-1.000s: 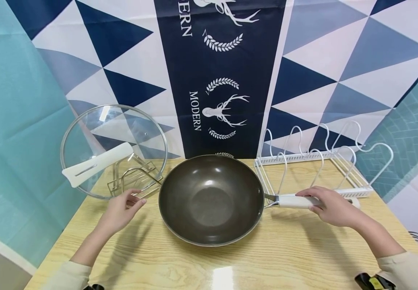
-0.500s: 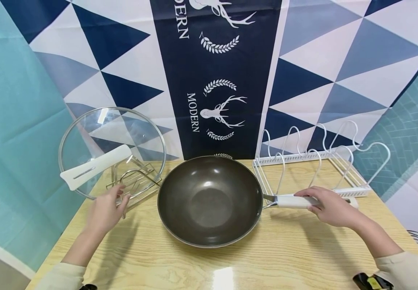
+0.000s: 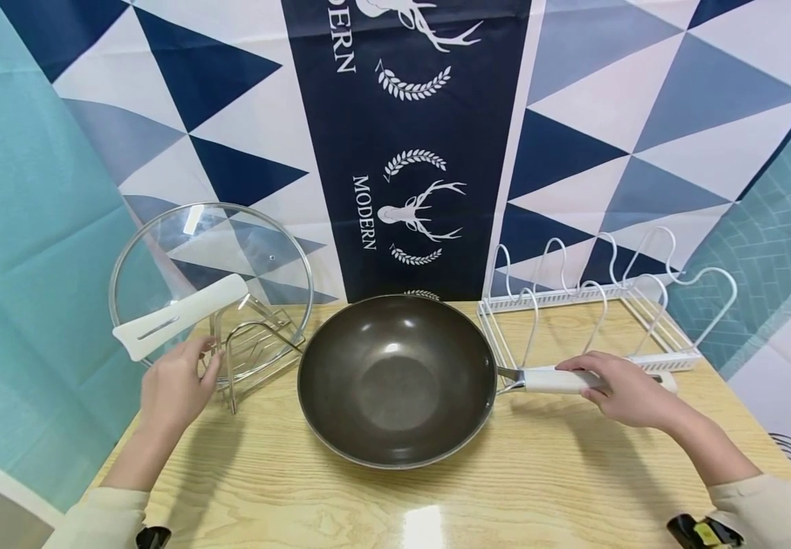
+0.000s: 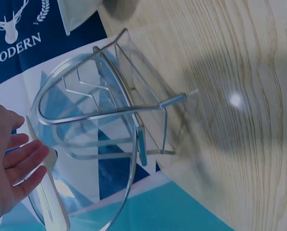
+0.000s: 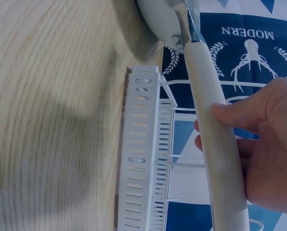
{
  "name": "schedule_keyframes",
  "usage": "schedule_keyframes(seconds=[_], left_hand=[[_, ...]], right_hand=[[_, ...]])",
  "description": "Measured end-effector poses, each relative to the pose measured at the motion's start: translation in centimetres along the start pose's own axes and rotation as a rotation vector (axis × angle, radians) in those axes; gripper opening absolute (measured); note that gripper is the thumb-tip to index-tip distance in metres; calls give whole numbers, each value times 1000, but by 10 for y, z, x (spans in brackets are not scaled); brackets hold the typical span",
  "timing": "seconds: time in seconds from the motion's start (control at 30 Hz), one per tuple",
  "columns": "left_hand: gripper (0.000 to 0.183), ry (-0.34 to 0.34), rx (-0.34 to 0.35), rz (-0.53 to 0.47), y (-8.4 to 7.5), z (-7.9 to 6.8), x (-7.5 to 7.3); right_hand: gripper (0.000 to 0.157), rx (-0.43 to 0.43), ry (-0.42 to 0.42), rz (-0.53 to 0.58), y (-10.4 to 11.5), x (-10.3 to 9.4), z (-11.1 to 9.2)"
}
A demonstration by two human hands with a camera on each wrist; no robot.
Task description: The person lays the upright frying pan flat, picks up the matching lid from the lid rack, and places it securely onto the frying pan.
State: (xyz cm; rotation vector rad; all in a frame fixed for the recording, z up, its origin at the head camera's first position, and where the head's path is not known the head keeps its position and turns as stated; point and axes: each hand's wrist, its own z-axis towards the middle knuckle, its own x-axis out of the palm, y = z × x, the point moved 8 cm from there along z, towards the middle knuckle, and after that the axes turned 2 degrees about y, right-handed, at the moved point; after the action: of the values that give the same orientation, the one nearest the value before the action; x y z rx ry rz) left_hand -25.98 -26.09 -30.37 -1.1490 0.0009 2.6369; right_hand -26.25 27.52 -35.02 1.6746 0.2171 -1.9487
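your right grip (image 3: 622,390) is holding the pan handle (image 3: 549,381), fingers and thumb curling round it near the edge of the white rack (image 3: 670,363). the pan (image 3: 398,389) is sitting on the desk (image 3: 341,503), its left rim lying just beside the wire stand (image 3: 263,324), and bare wood is stretching from its near rim toward you. your left grip (image 3: 176,385) is hovering loosely curved, holding nothing, by the lid handle (image 3: 190,313), touch being unclear; the glass lid (image 3: 258,255) is leaning in the stand.
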Motion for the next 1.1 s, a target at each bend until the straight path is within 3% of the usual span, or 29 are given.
schedule_keyframes(seconds=[0.3, 0.47, 0.77, 1.1], left_hand=[[19, -114, 71, 54, 11, 8, -8], [21, -135, 83, 83, 16, 13, -12], [26, -131, 85, 116, 23, 22, -14], [35, -47, 44, 149, 27, 34, -12]], right_hand=[[37, -4, -10, -2, 0, 0, 1], [37, 13, 9, 12, 0, 1, 1], [37, 17, 17, 25, 1, 1, 1], [37, 1, -6, 10, -1, -2, -1]])
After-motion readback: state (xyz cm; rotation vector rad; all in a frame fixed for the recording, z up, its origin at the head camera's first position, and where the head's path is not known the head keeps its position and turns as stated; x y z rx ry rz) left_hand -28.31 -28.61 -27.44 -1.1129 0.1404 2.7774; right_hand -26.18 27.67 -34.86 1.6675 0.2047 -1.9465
